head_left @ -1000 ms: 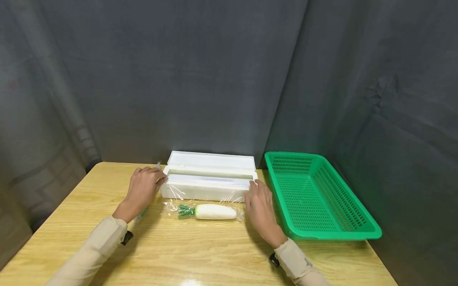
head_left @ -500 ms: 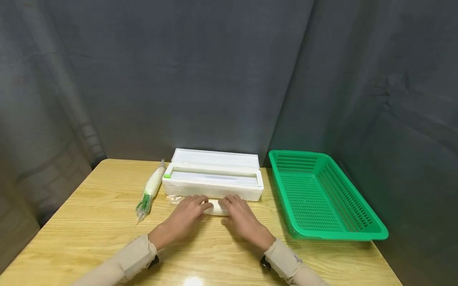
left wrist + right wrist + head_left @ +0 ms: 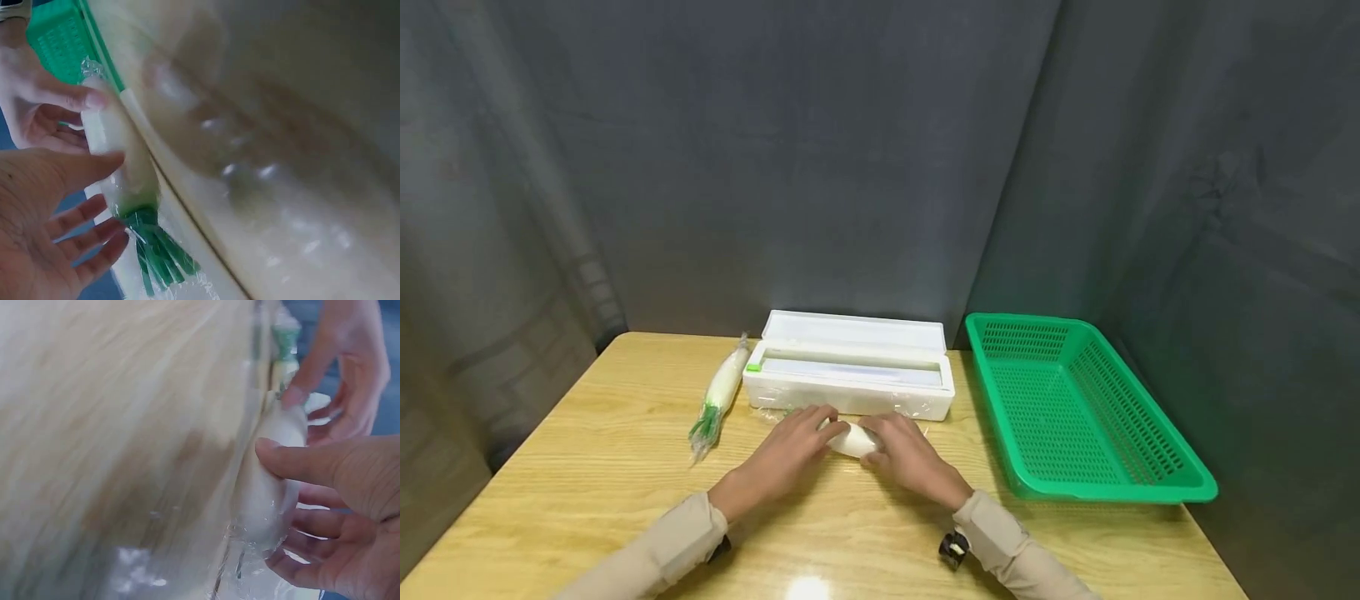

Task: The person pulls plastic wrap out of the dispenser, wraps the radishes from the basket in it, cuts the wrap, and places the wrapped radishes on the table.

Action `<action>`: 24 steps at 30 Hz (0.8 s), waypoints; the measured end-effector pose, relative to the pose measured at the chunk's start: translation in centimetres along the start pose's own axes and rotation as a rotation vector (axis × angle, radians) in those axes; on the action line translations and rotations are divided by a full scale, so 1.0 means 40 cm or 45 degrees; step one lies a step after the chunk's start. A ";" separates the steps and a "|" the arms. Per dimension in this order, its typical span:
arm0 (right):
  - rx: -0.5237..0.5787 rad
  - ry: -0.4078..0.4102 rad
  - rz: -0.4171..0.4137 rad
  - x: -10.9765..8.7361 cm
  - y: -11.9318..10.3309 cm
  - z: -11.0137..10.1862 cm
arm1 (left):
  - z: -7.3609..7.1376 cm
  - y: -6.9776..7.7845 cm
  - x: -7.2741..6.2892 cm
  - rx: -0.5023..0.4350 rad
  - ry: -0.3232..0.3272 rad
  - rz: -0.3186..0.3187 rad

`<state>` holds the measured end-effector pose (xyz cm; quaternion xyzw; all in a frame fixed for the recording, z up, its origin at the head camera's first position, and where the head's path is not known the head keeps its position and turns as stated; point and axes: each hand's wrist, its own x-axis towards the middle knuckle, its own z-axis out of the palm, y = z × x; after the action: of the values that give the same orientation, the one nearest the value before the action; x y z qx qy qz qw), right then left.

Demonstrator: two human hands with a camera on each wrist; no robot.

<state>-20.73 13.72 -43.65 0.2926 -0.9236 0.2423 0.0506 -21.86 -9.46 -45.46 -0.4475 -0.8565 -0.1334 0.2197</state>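
A white daikon radish (image 3: 852, 442) with green leaf stubs lies crosswise in front of a white box (image 3: 850, 402), wrapped in clear plastic film. My left hand (image 3: 784, 454) holds its leafy half; in the left wrist view the thumb presses the near side and the fingers curl behind. My right hand (image 3: 913, 458) grips the tapered half the same way, thumb on the radish in the right wrist view. Between the two hands only the middle of the radish shows from above. Loose film (image 3: 250, 569) extends past its tip.
The white box stands with its lid (image 3: 853, 331) raised and a white roll (image 3: 850, 372) inside. Left of it lies another wrapped daikon (image 3: 724, 387). A green plastic basket (image 3: 1097, 492) sits at the right on the wooden table (image 3: 820, 533).
Both hands left the box's front corners and came together on the radish, which is now tilted slightly. A film sheet that stretched from the box over the radish is now gathered around it.
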 end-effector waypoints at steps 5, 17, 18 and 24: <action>0.179 -0.164 0.042 -0.002 -0.003 -0.004 | -0.005 0.015 -0.007 0.089 -0.039 0.003; 0.208 -0.485 -0.102 -0.010 0.015 -0.045 | -0.011 0.052 -0.021 -0.038 -0.193 -0.059; 0.231 -0.501 -0.081 -0.011 0.012 -0.050 | -0.014 0.052 -0.017 -0.048 -0.214 -0.060; 0.028 -0.346 0.011 -0.040 -0.032 -0.054 | -0.031 0.035 0.010 -0.140 -0.355 -0.164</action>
<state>-18.79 14.68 -41.61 0.3194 -0.9205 0.2108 -0.0794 -20.61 -8.92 -44.12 -0.4173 -0.8970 -0.1305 0.0651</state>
